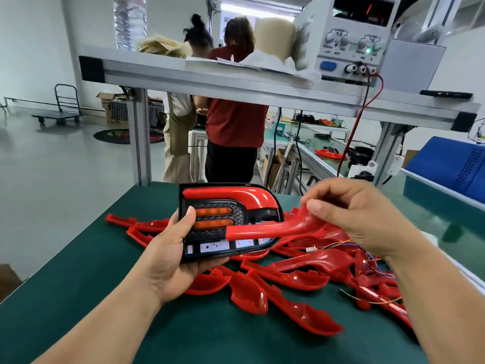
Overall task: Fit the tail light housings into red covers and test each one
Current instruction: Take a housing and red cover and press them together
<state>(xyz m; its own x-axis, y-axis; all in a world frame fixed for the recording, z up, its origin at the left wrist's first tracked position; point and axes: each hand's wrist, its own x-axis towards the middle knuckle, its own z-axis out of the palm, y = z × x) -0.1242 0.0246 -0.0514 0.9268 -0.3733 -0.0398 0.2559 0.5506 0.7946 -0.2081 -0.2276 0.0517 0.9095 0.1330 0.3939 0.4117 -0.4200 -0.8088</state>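
Note:
My left hand (168, 256) grips a black tail light housing (210, 232) from its left side, thumb on the front, holding it above the green table. A red cover sits along the housing's top, and two orange strips glow at its centre. My right hand (359, 214) pinches a loose red cover (265, 231) by its wide end. The cover's long arm lies across the lower front of the housing, just above the white LED strip. Several more red covers (286, 279) lie piled on the table beneath and to the right, with thin coloured wires among them.
The green table (91, 298) ends at its left edge. An aluminium shelf frame (236, 82) crosses overhead, carrying a bench power supply (349, 40) with a red lead (359, 122) hanging down. Two people stand behind the table. A blue bin (451, 164) sits at right.

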